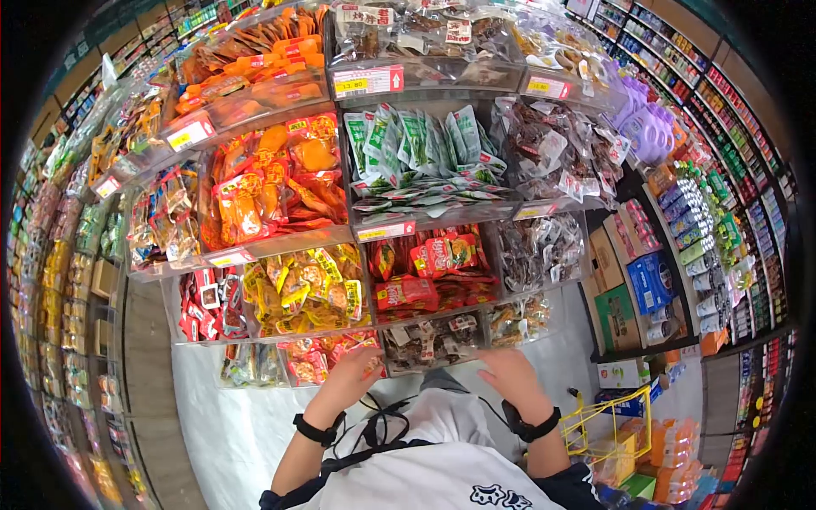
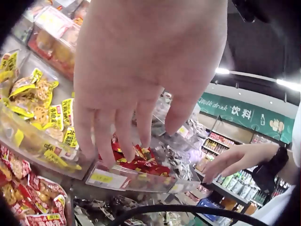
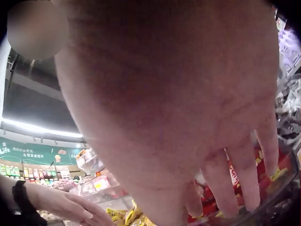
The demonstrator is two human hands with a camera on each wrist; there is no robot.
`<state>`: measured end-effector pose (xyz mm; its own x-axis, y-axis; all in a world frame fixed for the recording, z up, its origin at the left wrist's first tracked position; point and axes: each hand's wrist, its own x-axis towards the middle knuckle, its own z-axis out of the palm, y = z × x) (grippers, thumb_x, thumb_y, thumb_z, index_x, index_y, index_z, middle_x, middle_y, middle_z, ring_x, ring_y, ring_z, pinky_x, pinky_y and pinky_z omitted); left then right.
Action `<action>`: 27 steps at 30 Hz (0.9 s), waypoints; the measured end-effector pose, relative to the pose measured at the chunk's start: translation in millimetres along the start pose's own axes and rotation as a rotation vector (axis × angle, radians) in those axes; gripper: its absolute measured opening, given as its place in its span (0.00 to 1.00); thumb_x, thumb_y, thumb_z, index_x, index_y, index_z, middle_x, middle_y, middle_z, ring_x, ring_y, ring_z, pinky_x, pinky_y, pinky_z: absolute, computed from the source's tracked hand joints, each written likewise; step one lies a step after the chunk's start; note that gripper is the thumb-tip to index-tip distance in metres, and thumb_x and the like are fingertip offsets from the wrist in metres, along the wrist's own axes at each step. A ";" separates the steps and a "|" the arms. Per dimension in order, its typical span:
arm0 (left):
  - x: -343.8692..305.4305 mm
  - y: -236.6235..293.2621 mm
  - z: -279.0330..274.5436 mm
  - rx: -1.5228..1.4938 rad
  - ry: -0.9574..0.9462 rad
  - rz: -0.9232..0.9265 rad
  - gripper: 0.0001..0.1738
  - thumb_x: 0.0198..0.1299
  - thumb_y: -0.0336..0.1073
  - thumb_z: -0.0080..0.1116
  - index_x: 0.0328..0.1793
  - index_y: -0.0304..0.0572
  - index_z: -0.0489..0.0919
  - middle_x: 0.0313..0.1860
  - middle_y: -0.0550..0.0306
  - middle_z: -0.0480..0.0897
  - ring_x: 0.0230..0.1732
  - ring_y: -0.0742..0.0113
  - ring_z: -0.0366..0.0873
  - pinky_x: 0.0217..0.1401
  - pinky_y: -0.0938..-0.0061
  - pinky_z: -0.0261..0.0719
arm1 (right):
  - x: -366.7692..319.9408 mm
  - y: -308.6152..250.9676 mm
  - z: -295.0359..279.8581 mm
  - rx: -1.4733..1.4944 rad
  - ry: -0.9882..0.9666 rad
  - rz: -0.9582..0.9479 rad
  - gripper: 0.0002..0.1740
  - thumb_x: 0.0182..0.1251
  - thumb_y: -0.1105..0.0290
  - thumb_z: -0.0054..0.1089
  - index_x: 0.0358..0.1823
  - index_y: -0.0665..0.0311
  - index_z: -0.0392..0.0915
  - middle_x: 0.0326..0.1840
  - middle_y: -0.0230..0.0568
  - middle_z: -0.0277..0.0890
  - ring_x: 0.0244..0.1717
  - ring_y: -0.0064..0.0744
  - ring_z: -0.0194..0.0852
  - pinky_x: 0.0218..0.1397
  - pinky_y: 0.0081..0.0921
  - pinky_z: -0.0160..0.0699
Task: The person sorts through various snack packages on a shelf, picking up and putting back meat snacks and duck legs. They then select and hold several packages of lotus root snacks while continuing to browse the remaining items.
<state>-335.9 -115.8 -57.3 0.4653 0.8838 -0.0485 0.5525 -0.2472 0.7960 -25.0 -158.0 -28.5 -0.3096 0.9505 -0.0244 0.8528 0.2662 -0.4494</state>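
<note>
Both hands hang in front of a tiered display of clear snack bins, fingers relaxed and holding nothing. My left hand [image 1: 350, 382] is near the lowest row, by red-wrapped snack packs [image 1: 308, 361]. In the left wrist view its loosely bent fingers [image 2: 124, 132] overlap a bin of red packets [image 2: 146, 162] with a price label [image 2: 107, 179]. My right hand [image 1: 517, 382] is beside the lower right corner, near dark vacuum-packed snacks [image 1: 433, 342]. Its fingers [image 3: 244, 188] point down across red packets in the right wrist view.
Higher bins hold yellow packs [image 1: 302, 293], green-and-silver packets [image 1: 421, 144] and orange packs [image 1: 272, 183]. A yellow wire basket [image 1: 612, 425] stands on the floor at right, near stacked cartons [image 1: 650, 285]. Stocked shelves [image 1: 64, 314] run along both sides.
</note>
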 end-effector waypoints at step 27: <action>146.5 -45.8 74.3 0.512 0.053 -0.090 0.35 0.50 0.38 0.61 0.66 0.50 0.63 0.67 0.49 0.64 0.66 0.41 0.60 0.67 0.54 0.60 | 171.5 167.4 93.1 -0.127 -0.001 -0.087 0.17 0.60 0.67 0.54 0.51 0.60 0.71 0.46 0.52 0.72 0.42 0.51 0.75 0.42 0.41 0.76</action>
<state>-241.8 -4.5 -145.7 0.3727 0.9259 -0.0620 0.8622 -0.3208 0.3922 25.5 34.7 -191.0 -0.3848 0.9230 0.0086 0.8691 0.3654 -0.3335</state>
